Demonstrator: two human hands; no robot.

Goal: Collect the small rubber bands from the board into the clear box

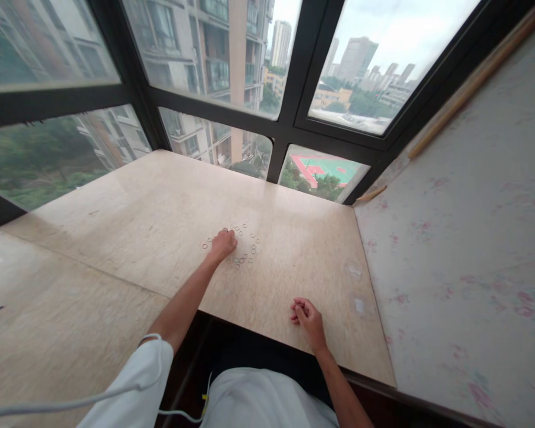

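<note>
Several small thin rings (253,250) lie scattered in a loose circle on the pale marbled tabletop (160,196). Over the left side of that circle, my left hand (224,242) reaches down with its fingers pinched together at the surface; whatever is between the fingertips is hidden. One ring (204,246) lies just left of this hand. My right hand (305,315) rests near the front edge, apart from the rings, its fingers curled and closed. What the right fingers hold, if anything, cannot be made out.
Dark window frames (214,107) rise behind the table. A wall with floral paper (463,267) borders it on the right. Two clear patches (359,305) sit near the right edge. A white cable (62,405) runs by my left sleeve.
</note>
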